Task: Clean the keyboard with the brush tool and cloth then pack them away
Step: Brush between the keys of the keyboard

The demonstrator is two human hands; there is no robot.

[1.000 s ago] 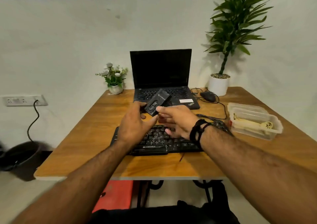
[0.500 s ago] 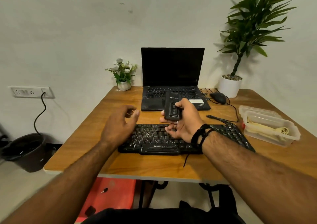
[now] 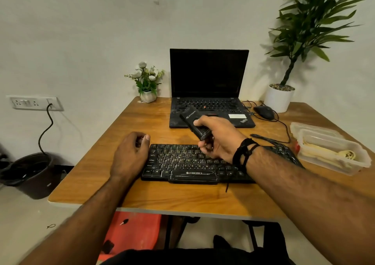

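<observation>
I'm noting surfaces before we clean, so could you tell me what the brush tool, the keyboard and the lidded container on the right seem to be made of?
Brush tool: seemingly matte black hard plastic, with a printed logo on its flat face.
Keyboard: black plastic, slightly glossy keys with printed legends, dusty-looking.
Container: translucent, cloudy plastic; its contents show through the wall.

right hand (image 3: 220, 138) grips brush tool (image 3: 195, 122) above keyboard (image 3: 182, 163)
</observation>
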